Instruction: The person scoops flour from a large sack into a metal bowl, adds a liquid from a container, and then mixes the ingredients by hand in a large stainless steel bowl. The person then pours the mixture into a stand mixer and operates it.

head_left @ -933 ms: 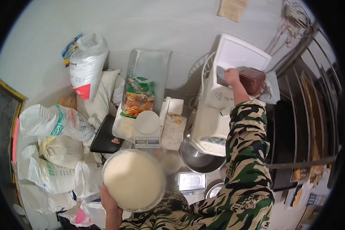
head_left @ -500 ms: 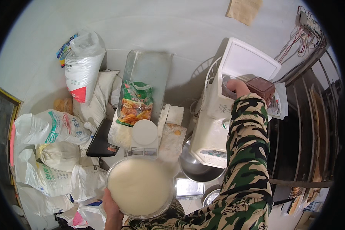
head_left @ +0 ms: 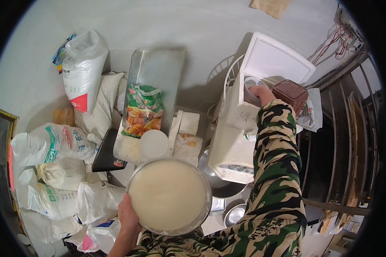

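Left hand first: from the head view, I see it wrapped around the left side of a round bowl, thumb up near the rim. That bowl sits in my grip just in front of me, at the lower middle, filled wide with a pale cream mass. Right hand, at the end of a camouflage sleeve, reaches down into a round tub in the top of a white machine. Its fingertips are hidden in there, so I cannot tell whether they pinch anything. Just right of the tub stands a brown box, with a raised white lid behind. Beyond my bowl lies a white scale, its round plate next to a green food packet on a long tray. A steel mixing bowl stands beside the machine, with a small metal dish near it. White sacks crowd my left; a dark rack stands to my right.
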`<state>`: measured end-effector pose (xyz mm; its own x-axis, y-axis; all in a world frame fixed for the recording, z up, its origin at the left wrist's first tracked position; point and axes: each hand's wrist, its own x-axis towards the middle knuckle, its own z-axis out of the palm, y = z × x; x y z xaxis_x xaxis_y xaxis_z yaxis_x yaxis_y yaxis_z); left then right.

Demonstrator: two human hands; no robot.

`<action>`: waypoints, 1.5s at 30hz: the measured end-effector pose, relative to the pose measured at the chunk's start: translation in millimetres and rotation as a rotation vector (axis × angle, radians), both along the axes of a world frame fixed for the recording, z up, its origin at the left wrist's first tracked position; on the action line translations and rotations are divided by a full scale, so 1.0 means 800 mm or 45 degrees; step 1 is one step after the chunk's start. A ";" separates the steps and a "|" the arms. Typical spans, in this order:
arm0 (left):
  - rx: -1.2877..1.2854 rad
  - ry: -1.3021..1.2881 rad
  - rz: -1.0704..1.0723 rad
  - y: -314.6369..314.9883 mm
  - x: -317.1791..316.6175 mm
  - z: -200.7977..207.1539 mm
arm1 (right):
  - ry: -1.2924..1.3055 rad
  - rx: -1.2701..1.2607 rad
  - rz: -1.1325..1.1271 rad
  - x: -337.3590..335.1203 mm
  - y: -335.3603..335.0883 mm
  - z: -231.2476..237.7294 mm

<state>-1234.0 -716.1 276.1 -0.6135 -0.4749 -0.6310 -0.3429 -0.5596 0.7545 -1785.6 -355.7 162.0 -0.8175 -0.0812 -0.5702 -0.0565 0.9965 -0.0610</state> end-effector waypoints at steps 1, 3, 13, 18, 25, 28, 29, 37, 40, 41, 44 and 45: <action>0.031 -0.018 0.020 0.003 -0.007 0.001 | -0.087 -0.182 -0.109 -0.005 0.009 -0.004; 0.052 0.024 -0.076 0.005 -0.020 -0.005 | -0.239 -0.530 -0.362 -0.012 0.055 -0.013; -0.011 -0.010 -0.182 0.021 -0.075 -0.005 | -0.029 -1.449 -1.115 0.015 0.008 0.031; 0.011 0.029 -0.214 0.038 -0.127 -0.022 | 0.097 -1.547 -1.391 -0.002 -0.007 0.028; -0.018 0.025 -0.302 0.069 -0.220 -0.065 | 0.102 -1.864 -1.555 0.014 -0.033 0.065; -0.034 0.160 -0.325 0.091 -0.254 -0.089 | -0.036 -1.964 -1.346 0.016 -0.021 0.081; -0.039 0.164 -0.320 0.096 -0.261 -0.086 | -0.164 -1.990 -1.250 0.026 -0.027 0.099; -0.116 0.220 -0.217 0.123 -0.297 -0.073 | 0.101 -0.998 -0.014 0.197 -0.109 0.158; -0.167 0.205 -0.238 0.131 -0.301 -0.071 | 0.384 -0.354 0.615 0.265 -0.132 0.187; -0.123 0.215 -0.231 0.133 -0.302 -0.071 | 0.402 -0.310 0.579 0.287 -0.140 0.186; -0.041 0.243 -0.214 0.131 -0.296 -0.069 | 0.461 -0.242 0.663 0.335 -0.147 0.194; -0.033 0.262 -0.230 0.132 -0.294 -0.069 | 0.485 -0.226 0.723 0.342 -0.146 0.198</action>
<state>-1469.4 -610.6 221.0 -0.8035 -0.3608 -0.4735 -0.2734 -0.4828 0.8319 -1512.0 -472.6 320.6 -0.7610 -0.6198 -0.1913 -0.6147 0.7833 -0.0926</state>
